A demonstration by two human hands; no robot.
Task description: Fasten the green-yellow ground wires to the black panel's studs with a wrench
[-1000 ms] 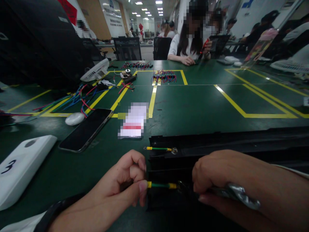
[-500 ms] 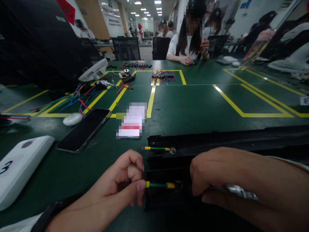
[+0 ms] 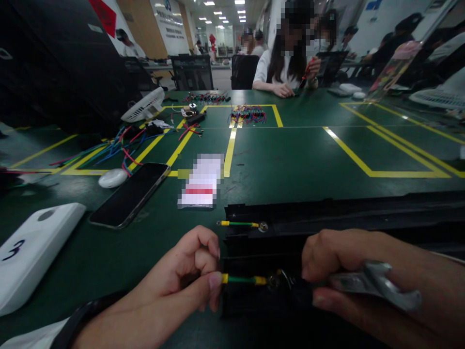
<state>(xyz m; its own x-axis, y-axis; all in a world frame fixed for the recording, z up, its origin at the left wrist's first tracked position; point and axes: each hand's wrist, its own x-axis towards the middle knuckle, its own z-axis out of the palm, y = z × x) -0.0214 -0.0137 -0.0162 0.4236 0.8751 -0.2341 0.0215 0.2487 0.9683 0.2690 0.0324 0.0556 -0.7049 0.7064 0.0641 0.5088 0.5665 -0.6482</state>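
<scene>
Left hand [image 3: 191, 274] pinched green-yellow wire [image 3: 242, 279] toward near edge of table [image 3: 290, 160]; right hand [image 3: 350, 254] curled around metal tool [image 3: 379, 286] above black rail [image 3: 247, 305]

Nearer cable [image 3: 242, 279] over the nearer rail [image 3: 247, 304], between left hand [image 3: 178, 266] and right hand [image 3: 348, 257].
From the left hand: tool [image 3: 381, 283] in the right hand, three o'clock; farther cable [image 3: 240, 224], partly on the farther rail [image 3: 308, 213], past one; phone [image 3: 131, 196] toward eleven; case [image 3: 39, 252] at nine.
</scene>
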